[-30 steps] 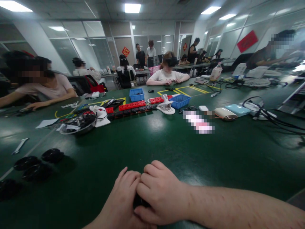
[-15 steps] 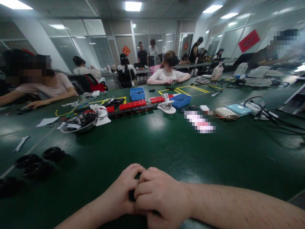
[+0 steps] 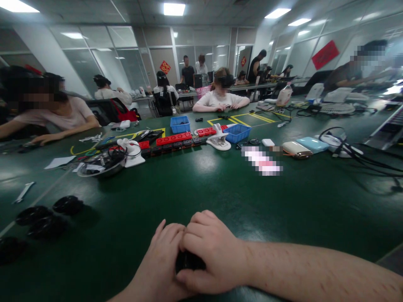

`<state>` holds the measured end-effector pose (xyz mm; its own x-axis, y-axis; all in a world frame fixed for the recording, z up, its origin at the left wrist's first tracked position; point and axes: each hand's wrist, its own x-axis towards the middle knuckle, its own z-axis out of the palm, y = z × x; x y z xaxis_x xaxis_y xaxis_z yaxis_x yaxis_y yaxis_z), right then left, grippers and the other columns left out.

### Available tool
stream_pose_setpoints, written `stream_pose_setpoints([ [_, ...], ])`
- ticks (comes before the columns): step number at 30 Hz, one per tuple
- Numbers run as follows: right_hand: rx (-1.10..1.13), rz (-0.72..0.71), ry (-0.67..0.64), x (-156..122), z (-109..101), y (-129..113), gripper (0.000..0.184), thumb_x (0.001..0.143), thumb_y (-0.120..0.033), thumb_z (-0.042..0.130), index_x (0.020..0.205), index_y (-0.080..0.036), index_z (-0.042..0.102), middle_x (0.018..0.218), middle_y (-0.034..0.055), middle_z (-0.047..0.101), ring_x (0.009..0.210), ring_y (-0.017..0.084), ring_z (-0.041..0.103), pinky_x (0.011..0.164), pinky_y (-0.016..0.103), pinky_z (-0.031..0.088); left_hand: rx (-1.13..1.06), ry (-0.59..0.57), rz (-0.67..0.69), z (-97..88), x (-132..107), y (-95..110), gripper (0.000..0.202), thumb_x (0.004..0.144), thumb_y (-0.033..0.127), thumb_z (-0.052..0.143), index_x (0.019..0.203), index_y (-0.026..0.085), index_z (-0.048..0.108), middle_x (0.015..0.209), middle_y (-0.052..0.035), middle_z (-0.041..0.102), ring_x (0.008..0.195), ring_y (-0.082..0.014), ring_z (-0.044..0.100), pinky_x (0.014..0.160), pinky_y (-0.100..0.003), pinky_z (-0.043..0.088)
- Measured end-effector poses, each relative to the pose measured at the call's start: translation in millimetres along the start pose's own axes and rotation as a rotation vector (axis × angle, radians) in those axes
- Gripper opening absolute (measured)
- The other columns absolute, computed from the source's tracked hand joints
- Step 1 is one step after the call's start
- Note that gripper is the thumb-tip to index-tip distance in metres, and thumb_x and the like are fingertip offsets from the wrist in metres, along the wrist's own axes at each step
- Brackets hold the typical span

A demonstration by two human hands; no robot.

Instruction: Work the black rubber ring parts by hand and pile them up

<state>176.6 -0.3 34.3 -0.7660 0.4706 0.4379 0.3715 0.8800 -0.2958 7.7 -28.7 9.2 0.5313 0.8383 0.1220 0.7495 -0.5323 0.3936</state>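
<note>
A glossy black part (image 3: 189, 261) shows between my two hands, mostly covered by the fingers, so its full shape is hidden. My right hand (image 3: 212, 253) is curled over its top, with the thumb along the near side. From the left, my left hand (image 3: 162, 258) wraps round it, and its fingertips run partly under the right hand. Both hands touch each other low over the near part of the green table (image 3: 283, 214). At the left lie several black round parts (image 3: 67, 204) in a loose group.
A wrench (image 3: 24, 192) lies far left. Beyond it stand a metal bowl (image 3: 102, 171) of small parts, white clamp stands (image 3: 218, 138), red power strips (image 3: 174, 138) and blue bins (image 3: 236, 133). A power bank (image 3: 296, 149) and black cables (image 3: 374, 161) lie right. People sit around the table.
My right hand has shifted slightly and its thumb now opens away, baring more of the black part. The left fingers have straightened somewhat. The whole view has moved a little.
</note>
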Motion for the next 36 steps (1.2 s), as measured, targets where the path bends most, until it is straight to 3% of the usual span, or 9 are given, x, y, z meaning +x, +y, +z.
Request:
stream_pose_setpoints([
  [3,-0.012,0.026,-0.019,1,-1,0,0.030,0.071,-0.046,0.061,0.074,-0.016,0.056,0.072,0.0011,0.058,0.069,0.015,0.044,0.064,0.030,0.033,0.003,0.011,-0.029,-3.5,-1,2,0.027,0.062,0.028,0.064,0.086,0.020,0.056,0.094,-0.0055,0.057,0.094,-0.0263,0.054,0.100,-0.056,0.025],
  [7,0.021,0.008,-0.043,2,-1,0,0.021,0.069,-0.037,0.062,0.072,-0.016,0.056,0.071,-0.0003,0.059,0.069,0.014,0.044,0.063,0.028,0.033,-0.061,0.007,0.034,-7.5,2,1,0.027,0.058,0.021,0.064,0.083,0.020,0.056,0.094,-0.0043,0.056,0.095,-0.0258,0.052,0.102,-0.054,0.024],
  [12,0.122,-0.096,-0.063,2,1,2,0.010,0.065,-0.024,0.055,0.072,-0.017,0.057,0.068,-0.0012,0.058,0.069,0.014,0.045,0.062,0.028,0.034,-0.260,-0.069,0.118,-14.4,11,-2,0.024,0.055,0.011,0.064,0.076,0.020,0.056,0.104,-0.0032,0.054,0.102,-0.0232,0.048,0.093,-0.036,0.039],
  [15,0.185,-0.163,-0.066,2,2,4,0.010,0.063,-0.019,0.046,0.068,-0.018,0.056,0.064,-0.0012,0.058,0.069,0.014,0.046,0.064,0.028,0.035,-0.306,-0.099,0.150,-15.9,13,-5,0.022,0.055,0.007,0.063,0.071,0.020,0.057,0.104,-0.0009,0.053,0.105,-0.0215,0.047,0.094,-0.033,0.037],
  [21,0.208,-0.248,-0.086,1,6,5,0.008,0.063,-0.019,0.043,0.059,-0.018,0.050,0.064,-0.0009,0.060,0.067,0.013,0.047,0.073,0.028,0.037,-0.263,-0.177,0.191,-13.9,10,-11,0.036,0.057,0.007,0.062,0.088,0.026,0.063,0.116,0.0004,0.049,0.115,-0.0235,0.040,0.102,-0.037,0.030],
  [26,0.248,-0.226,0.009,0,4,4,0.016,0.064,-0.022,0.042,0.072,-0.019,0.055,0.072,0.0007,0.062,0.076,0.016,0.050,0.072,0.030,0.037,-0.186,-0.140,0.137,-12.8,10,-11,0.057,0.060,0.026,0.068,0.114,0.023,0.050,0.116,-0.0048,0.051,0.113,-0.0269,0.045,0.102,-0.046,0.030],
  [31,0.159,-0.104,0.008,2,-1,3,0.019,0.065,-0.030,0.052,0.078,-0.017,0.053,0.079,0.0024,0.059,0.075,0.016,0.048,0.068,0.030,0.036,-0.016,0.010,0.076,-2.7,3,-6,0.061,0.056,0.035,0.069,0.113,0.022,0.049,0.109,-0.0071,0.055,0.107,-0.0312,0.049,0.101,-0.061,0.019],
  [36,0.054,-0.037,-0.062,2,-2,3,0.026,0.070,-0.042,0.061,0.074,-0.017,0.053,0.076,0.0003,0.058,0.071,0.015,0.045,0.062,0.029,0.033,-0.007,0.044,0.034,-0.1,-2,0,0.037,0.059,0.028,0.066,0.094,0.022,0.057,0.097,-0.0038,0.058,0.097,-0.0274,0.053,0.101,-0.060,0.020],
])
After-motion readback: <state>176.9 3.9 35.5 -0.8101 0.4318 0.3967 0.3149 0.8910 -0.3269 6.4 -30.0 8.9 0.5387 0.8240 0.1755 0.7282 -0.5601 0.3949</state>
